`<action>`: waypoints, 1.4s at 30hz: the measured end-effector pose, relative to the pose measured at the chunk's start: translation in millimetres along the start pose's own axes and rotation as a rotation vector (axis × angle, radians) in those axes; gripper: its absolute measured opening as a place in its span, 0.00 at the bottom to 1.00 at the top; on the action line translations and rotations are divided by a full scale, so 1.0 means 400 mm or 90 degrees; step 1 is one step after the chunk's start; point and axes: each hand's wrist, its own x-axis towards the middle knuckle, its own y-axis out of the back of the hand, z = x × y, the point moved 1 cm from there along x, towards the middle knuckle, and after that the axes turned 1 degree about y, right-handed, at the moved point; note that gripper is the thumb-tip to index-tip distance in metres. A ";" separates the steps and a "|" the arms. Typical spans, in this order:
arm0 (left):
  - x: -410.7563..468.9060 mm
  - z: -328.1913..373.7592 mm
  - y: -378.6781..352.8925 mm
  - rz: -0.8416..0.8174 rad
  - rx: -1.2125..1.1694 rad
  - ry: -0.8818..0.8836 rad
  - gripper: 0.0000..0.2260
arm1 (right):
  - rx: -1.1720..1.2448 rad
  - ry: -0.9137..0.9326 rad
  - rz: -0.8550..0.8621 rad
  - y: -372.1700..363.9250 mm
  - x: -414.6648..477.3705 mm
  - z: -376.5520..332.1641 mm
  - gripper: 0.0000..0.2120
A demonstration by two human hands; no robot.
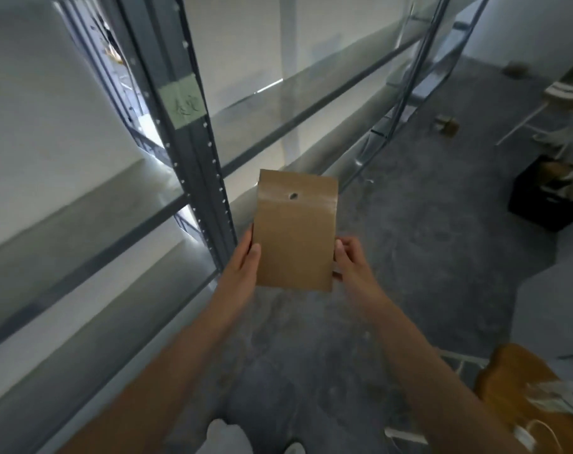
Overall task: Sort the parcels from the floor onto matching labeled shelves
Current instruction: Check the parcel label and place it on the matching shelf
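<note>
The grey rack (311,108) stands at the left. Before it a flat brown parcel (295,237) is held upright above the floor (409,224), the left hand (242,262) and right hand (349,260) each pinching a side edge. The green label (184,103) on the post (213,204) is blurred (unreadable from here), so a misread could likely send the parcel to the wrong shelf.

Left hand (243,262): bare, with slim fingers and a thumbnail in view.
Right hand (348,257): bare, slim fingers, knuckles showing.
Left forearm (167,365): bare and slender, uncovered from the wrist to the lower edge of the view.
Right forearm (419,348): bare likewise, wrist to lower edge.
Footwear (226,435): two rounded white toe tips at the bottom edge, blurred — shoes or socks, cannot tell which.
</note>
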 end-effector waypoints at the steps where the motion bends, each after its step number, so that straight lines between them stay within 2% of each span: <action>1: -0.015 0.032 0.022 0.014 -0.002 -0.010 0.22 | -0.013 0.018 -0.022 -0.006 -0.003 -0.032 0.08; 4: -0.066 0.106 0.083 0.057 -0.044 -0.037 0.22 | -0.012 0.047 -0.058 -0.030 -0.010 -0.123 0.08; 9: -0.187 0.158 0.166 0.110 -0.077 -0.124 0.19 | 0.046 0.033 -0.098 -0.082 -0.049 -0.223 0.14; 12: -0.252 0.149 0.235 0.118 -0.098 -0.140 0.18 | 0.066 0.064 -0.102 -0.126 -0.095 -0.253 0.15; 19: -0.381 0.132 0.407 0.216 -0.101 -0.203 0.15 | 0.029 0.148 -0.110 -0.288 -0.265 -0.254 0.11; 22: -0.432 0.137 0.456 0.237 -0.153 -0.202 0.20 | 0.036 0.164 -0.121 -0.344 -0.331 -0.257 0.11; 26: -0.494 0.131 0.510 0.239 -0.225 -0.207 0.20 | 0.031 0.185 -0.156 -0.388 -0.388 -0.294 0.11; 30: -0.535 0.128 0.530 0.220 -0.289 -0.217 0.18 | -0.011 0.206 -0.185 -0.399 -0.423 -0.338 0.18; 33: -0.548 0.136 0.543 0.223 -0.304 -0.236 0.16 | -0.027 0.204 -0.209 -0.405 -0.434 -0.358 0.20; 38: -0.553 0.155 0.579 0.253 -0.281 -0.275 0.15 | -0.001 0.159 -0.291 -0.413 -0.444 -0.397 0.30; 42: -0.549 0.152 0.586 0.217 -0.320 -0.268 0.14 | 0.001 0.135 -0.340 -0.422 -0.453 -0.422 0.33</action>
